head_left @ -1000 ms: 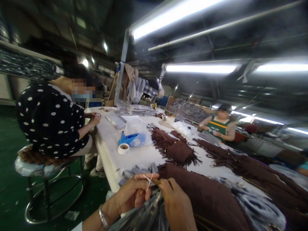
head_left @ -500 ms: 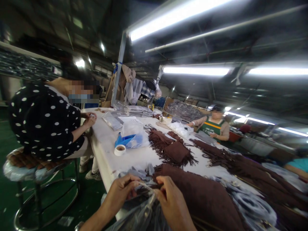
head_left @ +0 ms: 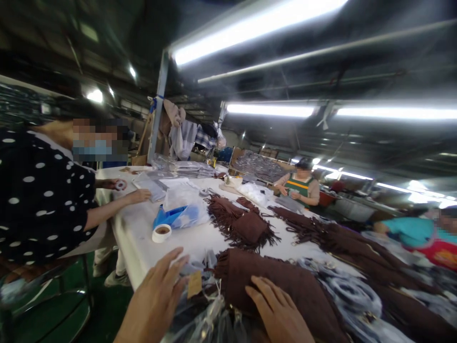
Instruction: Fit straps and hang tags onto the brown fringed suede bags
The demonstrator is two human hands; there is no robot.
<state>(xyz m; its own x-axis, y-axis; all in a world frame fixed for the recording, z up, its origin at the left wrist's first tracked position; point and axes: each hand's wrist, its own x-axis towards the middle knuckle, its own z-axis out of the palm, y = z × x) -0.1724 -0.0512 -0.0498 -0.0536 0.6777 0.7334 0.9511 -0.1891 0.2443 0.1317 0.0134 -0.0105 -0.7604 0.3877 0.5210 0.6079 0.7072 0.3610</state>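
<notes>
My left hand (head_left: 155,295) is raised at the table's near edge with its fingers stretched and slightly apart. Just right of its fingertips is a small tan tag (head_left: 194,284); I cannot tell whether they touch. My right hand (head_left: 280,307) lies with spread fingers on or just over a dark brown suede-like bag (head_left: 278,271). Between my hands, clear plastic wrapping (head_left: 210,317) and a pale string (head_left: 218,288) bunch up beside the bag, with a bit of metal hardware showing through. Neither hand grips anything.
Brown fringed bags (head_left: 246,224) lie farther up the white table (head_left: 143,245). A tape roll (head_left: 162,233) sits beside a blue-and-clear plastic bag (head_left: 185,209). Wrapped straps (head_left: 352,290) coil at the right. Co-workers sit at left, across and at far right; the left one holds a tape roll (head_left: 120,185).
My fingers have let go of the pale string they were pinching. My left hand has opened and my right hand has spread over the bag. The view has swung right.
</notes>
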